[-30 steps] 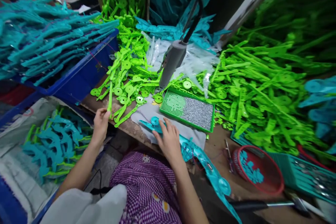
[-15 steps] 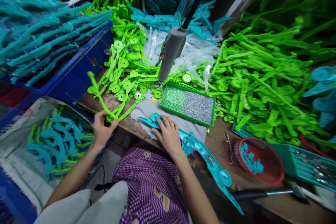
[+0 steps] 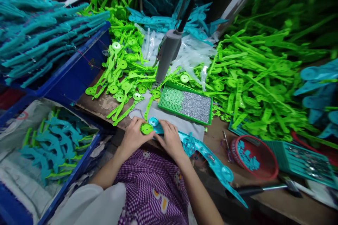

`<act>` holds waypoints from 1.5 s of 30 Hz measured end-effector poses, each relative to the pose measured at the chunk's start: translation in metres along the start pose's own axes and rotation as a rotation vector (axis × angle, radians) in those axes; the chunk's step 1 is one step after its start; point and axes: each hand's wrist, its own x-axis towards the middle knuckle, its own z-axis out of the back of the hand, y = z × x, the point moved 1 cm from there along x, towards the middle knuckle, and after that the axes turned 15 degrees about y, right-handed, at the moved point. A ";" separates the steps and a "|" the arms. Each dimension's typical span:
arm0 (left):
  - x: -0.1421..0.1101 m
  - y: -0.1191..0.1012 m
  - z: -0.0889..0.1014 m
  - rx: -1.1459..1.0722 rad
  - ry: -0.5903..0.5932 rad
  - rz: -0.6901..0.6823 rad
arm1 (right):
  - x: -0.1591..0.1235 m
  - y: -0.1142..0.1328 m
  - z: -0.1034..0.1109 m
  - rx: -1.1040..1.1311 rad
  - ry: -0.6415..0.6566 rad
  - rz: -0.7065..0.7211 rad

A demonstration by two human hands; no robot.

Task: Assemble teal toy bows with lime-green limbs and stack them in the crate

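A green plastic piece with a round disc end is pinched in my left hand, right beside the round end of a long blue plastic shell. My right hand grips that blue plastic shell near its round end, thumb on the near side and fingers across the top. The shell runs to the lower right, past the table's edge, with thin wires near its middle. Under its round end lies a grey cloth. My fingers partly hide both pieces where they meet.
A grey electric screwdriver hangs above a green tray of small metal screws. Green pieces are heaped behind. At right are a red basket and a hammer; blue crates stand left.
My left hand has moved right with a green piece, from the edge of the pile to the blue shell's round end. The right hand stays on the shell. The view has shifted slightly.
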 end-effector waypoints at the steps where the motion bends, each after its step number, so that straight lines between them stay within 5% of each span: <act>1: 0.008 0.001 -0.004 0.022 0.001 0.008 | 0.000 0.000 0.000 0.003 -0.003 0.000; 8: 0.047 0.009 -0.015 0.174 0.064 0.031 | -0.002 -0.001 -0.002 0.073 -0.019 -0.002; 14: 0.037 0.030 -0.006 0.139 0.192 -0.108 | -0.003 -0.004 -0.006 0.129 -0.070 0.037; 26: 0.044 0.023 -0.004 -0.036 0.091 0.020 | -0.001 0.000 -0.002 0.112 0.021 0.023; 31: 0.037 0.020 -0.011 0.121 0.299 -0.080 | -0.002 0.006 0.004 0.024 0.079 0.051; 36: 0.031 0.041 0.014 0.047 0.380 -0.214 | -0.002 0.010 0.009 -0.027 0.137 0.057; 40: 0.039 0.059 0.030 0.213 0.512 -0.368 | -0.001 0.014 0.013 -0.033 0.076 0.032; 45: 0.051 0.060 0.034 0.449 0.515 -0.462 | -0.004 0.011 0.014 -0.036 0.077 0.010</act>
